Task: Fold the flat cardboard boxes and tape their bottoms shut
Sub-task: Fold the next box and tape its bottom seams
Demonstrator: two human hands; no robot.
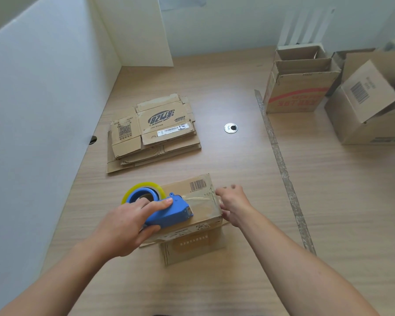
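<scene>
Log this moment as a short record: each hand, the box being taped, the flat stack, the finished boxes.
left hand: grips the blue tape dispenser, nose on the box
right hand: presses the box's right end
box: on the table, clear tape across its top face
flat stack: beyond the box, to the left
finished boxes: far right of the table

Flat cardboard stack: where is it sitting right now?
In the head view the stack of flat cardboard boxes lies on the wooden desk left of centre, beyond the box being taped, left of the round cable grommet.
</scene>
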